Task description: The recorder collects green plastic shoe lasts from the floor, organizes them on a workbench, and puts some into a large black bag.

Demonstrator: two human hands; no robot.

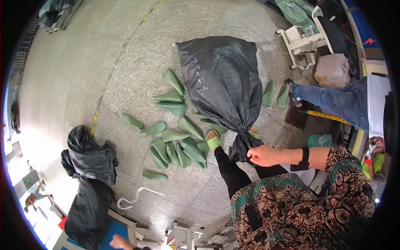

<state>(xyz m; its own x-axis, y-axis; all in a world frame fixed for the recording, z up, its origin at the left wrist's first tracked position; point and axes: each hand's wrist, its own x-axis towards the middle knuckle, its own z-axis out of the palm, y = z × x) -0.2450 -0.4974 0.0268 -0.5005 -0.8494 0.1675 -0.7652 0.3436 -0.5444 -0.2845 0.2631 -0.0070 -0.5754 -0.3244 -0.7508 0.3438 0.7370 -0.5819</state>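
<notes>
A large full black woven plastic sack (227, 79) lies on the floor with white handwritten marks on it. Its neck is gathered tight toward me, between my feet. My right hand (264, 155), with a black band on the wrist, is closed on the bunched end of the sack. My left hand does not show. Several green shoe lasts (191, 148) lie in a loose group to the left of the sack. Two more green shoe lasts (268, 93) lie to its right.
Black plastic bags (89, 208) slump at lower left by a blue-topped table (114, 231). Another person's hand (119, 242) shows there. A person in jeans (348, 100) is at the right, beside a white metal frame (306, 39) and a wrapped block (332, 70).
</notes>
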